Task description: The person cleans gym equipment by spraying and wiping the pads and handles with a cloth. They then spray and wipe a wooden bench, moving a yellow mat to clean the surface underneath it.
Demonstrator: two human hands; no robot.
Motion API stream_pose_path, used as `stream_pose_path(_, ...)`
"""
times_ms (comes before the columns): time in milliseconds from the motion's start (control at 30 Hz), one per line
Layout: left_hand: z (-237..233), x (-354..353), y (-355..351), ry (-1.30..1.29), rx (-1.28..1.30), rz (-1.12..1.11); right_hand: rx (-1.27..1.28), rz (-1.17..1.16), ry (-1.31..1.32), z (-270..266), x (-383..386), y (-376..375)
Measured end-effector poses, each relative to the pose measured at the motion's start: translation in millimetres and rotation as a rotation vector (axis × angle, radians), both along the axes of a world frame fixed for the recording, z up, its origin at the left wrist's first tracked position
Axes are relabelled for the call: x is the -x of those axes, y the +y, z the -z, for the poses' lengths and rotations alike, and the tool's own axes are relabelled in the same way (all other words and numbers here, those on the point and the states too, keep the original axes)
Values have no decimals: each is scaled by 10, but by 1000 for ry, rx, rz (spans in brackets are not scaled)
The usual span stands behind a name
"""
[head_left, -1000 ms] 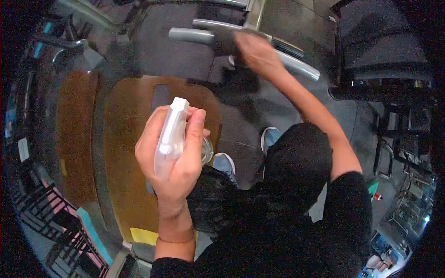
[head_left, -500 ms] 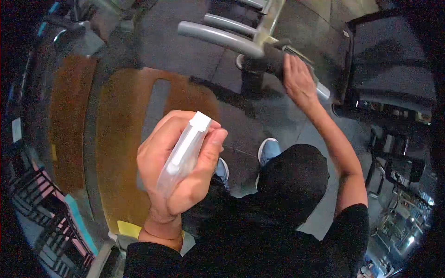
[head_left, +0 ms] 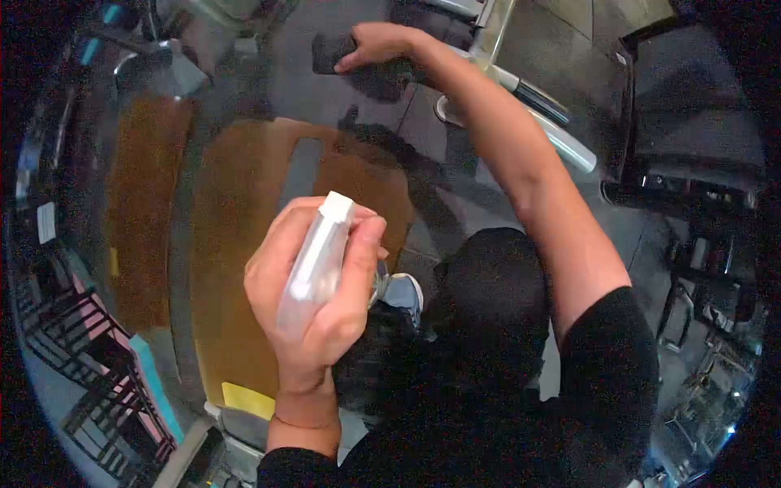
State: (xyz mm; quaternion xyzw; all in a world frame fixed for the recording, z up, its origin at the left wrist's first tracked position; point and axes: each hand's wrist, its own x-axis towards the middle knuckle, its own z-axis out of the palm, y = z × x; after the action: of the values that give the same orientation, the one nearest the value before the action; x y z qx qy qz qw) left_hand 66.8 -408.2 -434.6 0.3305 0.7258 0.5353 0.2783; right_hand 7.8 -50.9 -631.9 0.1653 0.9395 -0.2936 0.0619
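Observation:
My left hand is wrapped around a clear bottle with a white top, held tilted in front of my body. Its contents look pale, and the top resembles a spray head. Stretched far forward, my right hand is closed on a dark cloth. The cloth lies over the end of a grey padded bar, which it and my arm largely hide. Another part of the grey bar frame shows beyond my forearm.
A brown panel with a yellow label lies to the left. Black racks with pink and teal parts stand at lower left. Dark equipment is on the right, above grey floor tiles. My shoe is below.
My right hand has slid the dark cloth along the grey bar, from its inner end to the far left end. The left hand keeps hold of the bottle, nearly in place.

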Motion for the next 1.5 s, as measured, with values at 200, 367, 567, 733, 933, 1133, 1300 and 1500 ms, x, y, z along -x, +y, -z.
stream_pose_path(200,-28,-45,-124,36,-58,14,-540,114,309,226,-702,-324)
stream_pose_path(367,-22,-35,-145,-16,-96,-8,-788,349,356,133,-2273,-889)
stream_pose_path(567,19,67,-126,169,-40,182,-1024,496,127,268,-3690,-1024)
stream_pose_path(733,74,134,48,103,-38,229,-1021,362,180,88,-2771,-925)
stream_pose_path(933,126,158,156,65,-41,242,-1189,327,180,235,-1532,-805)
stream_pose_path(1133,154,223,100,71,-160,236,-1118,258,216,127,-455,-734)
stream_pose_path(1300,156,258,-43,74,-107,155,-285,155,-88,-172,-197,-210)
stream_pose_path(1500,41,255,-373,104,-183,156,96,206,-98,-231,-267,-344)
